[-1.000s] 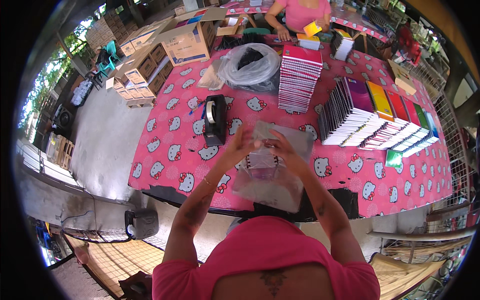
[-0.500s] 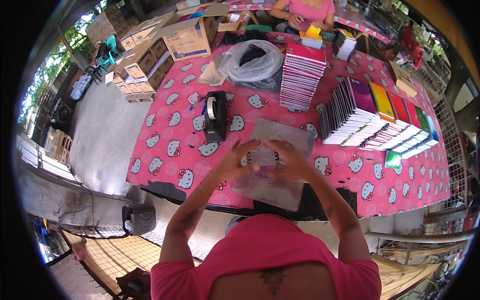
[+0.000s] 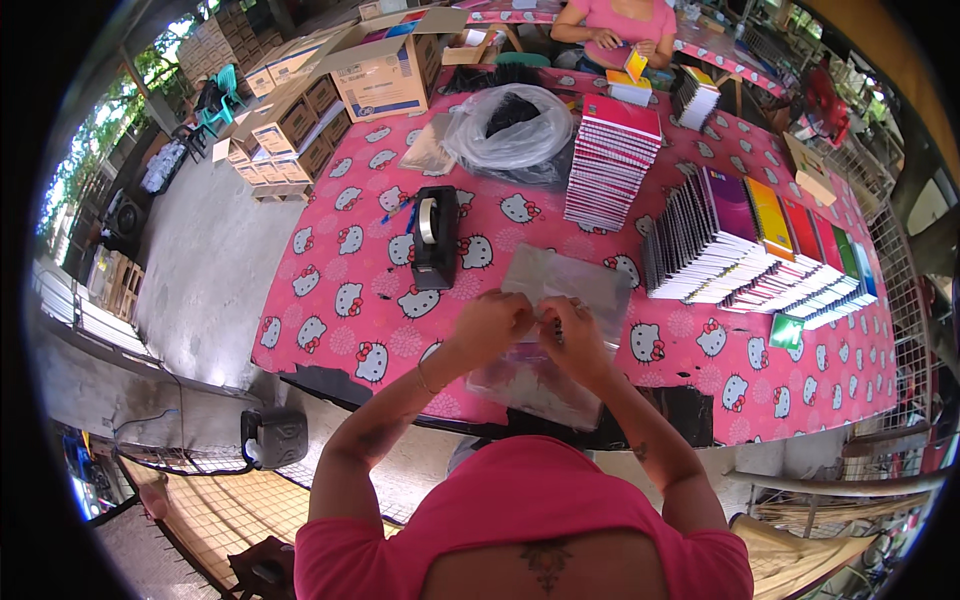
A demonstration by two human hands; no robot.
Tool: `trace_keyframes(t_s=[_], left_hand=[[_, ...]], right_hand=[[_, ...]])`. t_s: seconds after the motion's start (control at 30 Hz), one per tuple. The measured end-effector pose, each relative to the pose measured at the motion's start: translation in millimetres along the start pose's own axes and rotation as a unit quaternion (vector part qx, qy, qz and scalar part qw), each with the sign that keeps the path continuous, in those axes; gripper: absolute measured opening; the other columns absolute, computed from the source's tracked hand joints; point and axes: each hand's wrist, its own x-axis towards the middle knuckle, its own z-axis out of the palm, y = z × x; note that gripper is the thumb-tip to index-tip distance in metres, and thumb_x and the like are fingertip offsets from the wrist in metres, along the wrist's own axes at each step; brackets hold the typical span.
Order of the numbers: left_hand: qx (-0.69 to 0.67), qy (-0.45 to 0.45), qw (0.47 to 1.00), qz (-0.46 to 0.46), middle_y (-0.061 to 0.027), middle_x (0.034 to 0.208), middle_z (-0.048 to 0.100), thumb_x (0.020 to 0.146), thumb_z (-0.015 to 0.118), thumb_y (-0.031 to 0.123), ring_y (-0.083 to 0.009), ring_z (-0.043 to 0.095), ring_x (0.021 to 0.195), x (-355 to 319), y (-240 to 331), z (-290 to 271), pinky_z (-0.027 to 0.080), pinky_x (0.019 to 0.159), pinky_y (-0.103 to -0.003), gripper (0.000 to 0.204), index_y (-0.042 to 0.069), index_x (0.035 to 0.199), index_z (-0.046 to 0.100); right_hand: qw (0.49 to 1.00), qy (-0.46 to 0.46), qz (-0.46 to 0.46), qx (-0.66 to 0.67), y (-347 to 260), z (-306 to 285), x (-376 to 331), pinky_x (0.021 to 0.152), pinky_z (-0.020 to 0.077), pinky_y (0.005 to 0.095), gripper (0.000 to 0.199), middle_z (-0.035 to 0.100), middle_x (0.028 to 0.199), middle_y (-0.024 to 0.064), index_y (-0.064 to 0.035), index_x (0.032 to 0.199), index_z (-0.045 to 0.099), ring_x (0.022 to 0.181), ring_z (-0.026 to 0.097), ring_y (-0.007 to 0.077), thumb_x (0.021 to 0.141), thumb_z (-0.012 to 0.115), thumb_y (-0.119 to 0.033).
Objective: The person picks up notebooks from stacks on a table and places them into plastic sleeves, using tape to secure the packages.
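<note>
My left hand [image 3: 492,322] and my right hand [image 3: 572,335] meet above the near edge of the table, fingertips pinched close together. Against the fingers of my right hand shows a short dark spiral coil [image 3: 558,331]; what my left fingers grip is hidden. Beneath both hands lie clear plastic sheets [image 3: 540,392], overlapping on the tablecloth. Left of them stands a black tape dispenser [image 3: 434,262] with a roll of tape, blue pens [image 3: 398,212] beside it.
A tall stack of red spiral notebooks [image 3: 612,165] stands beyond my hands. Rows of coloured notebooks [image 3: 745,235] fill the right side. A plastic bag [image 3: 508,130] with dark contents and an open carton [image 3: 385,75] sit farther back. Across the table, a person [image 3: 620,30] handles small yellow notebooks.
My hands have gone from spread around a small clear piece with dark coils to pinched together, fingertips nearly touching. The head view has shifted slightly.
</note>
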Motion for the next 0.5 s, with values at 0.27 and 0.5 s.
trace_keyframes(t_s=[0.27,0.5], left_hand=[[-0.268,0.001,0.951,-0.156,-0.0084,0.099,0.064,0.084,0.078,0.03,-0.0208,0.062,0.087,8.4,-79.4,21.8,0.051,0.073,-0.036,0.042,0.003,0.113,0.064],[-0.328,0.175,0.817,-0.44,-0.0023,0.086,0.065,0.087,0.074,0.028,-0.0103,0.058,0.076,-27.0,-183.9,-40.9,0.048,0.069,-0.03,0.03,0.005,0.107,0.07]], right_hand=[[0.93,0.053,0.184,0.314,28.9,15.0,1.7,0.088,0.0507,0.0346,0.054,0.049,0.12,0.0073,-0.0085,0.127,0.049,0.103,0.055,0.0181,0.08,0.076,-0.005],[0.925,0.114,0.2,0.301,28.7,38.1,0.9,0.087,0.0495,0.0336,0.05,0.048,0.116,0.0075,-0.009,0.122,0.054,0.101,0.053,0.019,0.076,0.074,-0.001]])
